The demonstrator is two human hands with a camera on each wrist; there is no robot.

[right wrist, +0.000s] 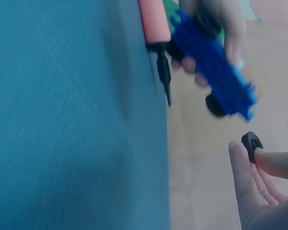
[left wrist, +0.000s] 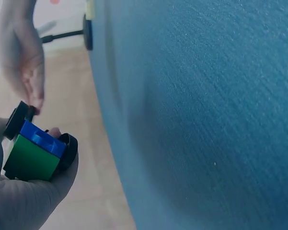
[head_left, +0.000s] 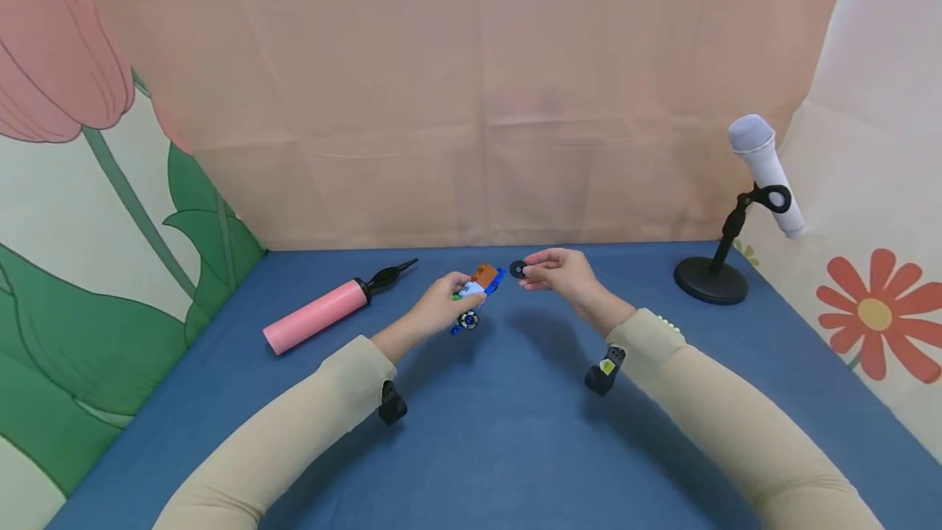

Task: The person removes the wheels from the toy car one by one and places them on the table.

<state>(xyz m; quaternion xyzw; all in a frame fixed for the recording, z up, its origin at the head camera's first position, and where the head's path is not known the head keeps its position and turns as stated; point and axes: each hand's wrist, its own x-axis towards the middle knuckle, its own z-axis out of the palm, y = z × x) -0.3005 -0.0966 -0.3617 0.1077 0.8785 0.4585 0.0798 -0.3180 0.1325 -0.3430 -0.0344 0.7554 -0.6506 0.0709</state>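
Left hand around a toy car, right hand in a pinch on a black wheel near the car.

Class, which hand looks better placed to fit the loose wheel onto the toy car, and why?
Probably the right hand: its fingers pinch the wheel near the toy car, which the left hand holds.

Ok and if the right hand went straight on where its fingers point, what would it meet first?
Probably the toy car in the left hand: in the head view it lies just beyond the black wheel that the right hand pinches, though depth is hard to judge.
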